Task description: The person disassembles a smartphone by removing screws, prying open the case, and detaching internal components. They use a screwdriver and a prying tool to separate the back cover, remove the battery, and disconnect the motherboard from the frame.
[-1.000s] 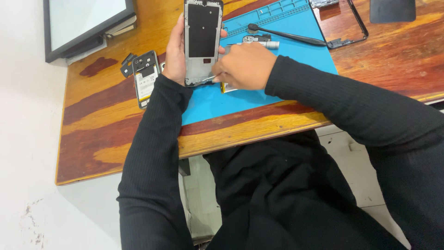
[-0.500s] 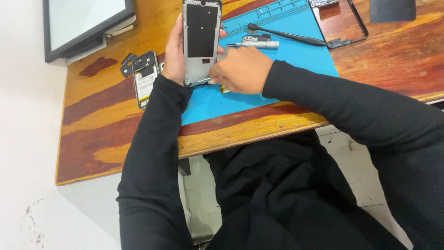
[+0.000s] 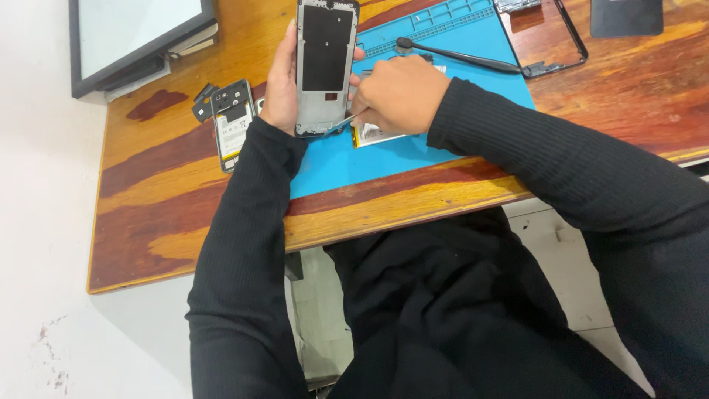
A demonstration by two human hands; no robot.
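Hands work over a blue mat (image 3: 443, 159): left hand (image 3: 281, 85) grips an opened phone frame (image 3: 325, 66), right hand (image 3: 399, 92) pinches a thin metal tool (image 3: 341, 122) against its lower edge. Removed parts (image 3: 233, 122) already lie nearby on the wooden table (image 3: 185, 199); disassembly looks well advanced.

Bright, even daylight-like light fills the scene, with no hard glare. The wooden counter (image 3: 185, 192) shows a soft sheen near its far right corner, and the pale screen (image 3: 136, 29) at the far left corner reflects a flat whitish light. Shadows are faint and short beneath the hands. Focus is sharp across the counter; the black sleeves and clothing lose detail in their darkness. Slight wide-angle stretching shows towards the picture's edges.
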